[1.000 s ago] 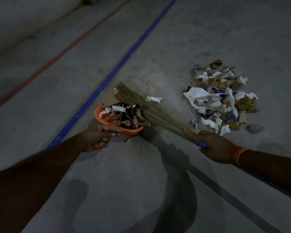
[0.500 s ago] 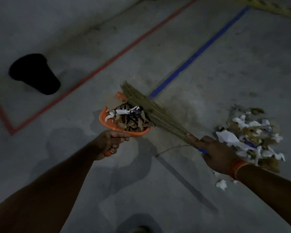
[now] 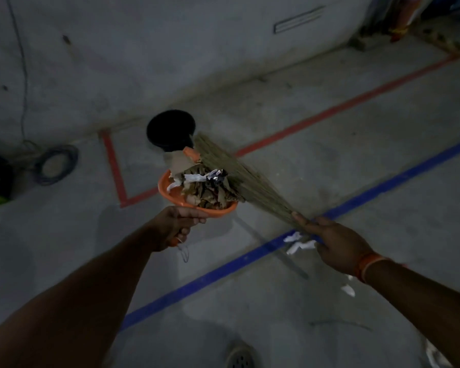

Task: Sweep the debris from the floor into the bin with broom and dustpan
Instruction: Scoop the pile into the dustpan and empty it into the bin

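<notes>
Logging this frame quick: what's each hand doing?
Left hand: gripping the loaded orange dustpan.
Right hand: gripping the grass broom.

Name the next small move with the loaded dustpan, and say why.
Probably carry the dustpan a little further forward, over the bin, then tip it. The left hand holds it full of debris, with the broom in the right hand pressed against the load, and the bin's open mouth lies just beyond the pan's far edge.

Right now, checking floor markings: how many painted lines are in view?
2: a red line bending round near the bin, and a blue line nearer, partly hidden by arms.
</notes>
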{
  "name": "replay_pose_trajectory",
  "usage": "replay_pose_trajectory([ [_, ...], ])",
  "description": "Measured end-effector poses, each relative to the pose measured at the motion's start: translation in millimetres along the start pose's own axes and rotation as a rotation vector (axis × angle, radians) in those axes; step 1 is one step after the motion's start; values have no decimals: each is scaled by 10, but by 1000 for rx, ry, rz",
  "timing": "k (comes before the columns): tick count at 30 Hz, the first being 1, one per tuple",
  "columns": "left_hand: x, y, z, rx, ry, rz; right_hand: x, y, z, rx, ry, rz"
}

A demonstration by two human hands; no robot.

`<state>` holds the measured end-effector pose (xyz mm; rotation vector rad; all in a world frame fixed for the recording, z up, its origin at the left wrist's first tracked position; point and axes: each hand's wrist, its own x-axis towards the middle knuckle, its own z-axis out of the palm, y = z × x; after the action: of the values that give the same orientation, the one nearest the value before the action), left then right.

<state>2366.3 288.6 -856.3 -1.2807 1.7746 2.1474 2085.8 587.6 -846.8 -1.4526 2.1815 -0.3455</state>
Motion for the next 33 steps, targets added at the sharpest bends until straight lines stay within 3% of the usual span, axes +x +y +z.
replay_pose_trajectory([
  [9, 672, 716, -1626, -46, 167, -14, 2269, -739, -173, -93, -13, -139],
  [20, 2843, 975, -3144, 59, 391, -109, 5164, -662, 375, -133, -43, -172],
  [26, 3507, 966, -3327, 135, 493, -151, 5789, -534, 539, -167, -27, -133],
  [33, 3668, 1083, -3396, 372, 488, -179, 5748, -403, 511, -158, -78, -11],
])
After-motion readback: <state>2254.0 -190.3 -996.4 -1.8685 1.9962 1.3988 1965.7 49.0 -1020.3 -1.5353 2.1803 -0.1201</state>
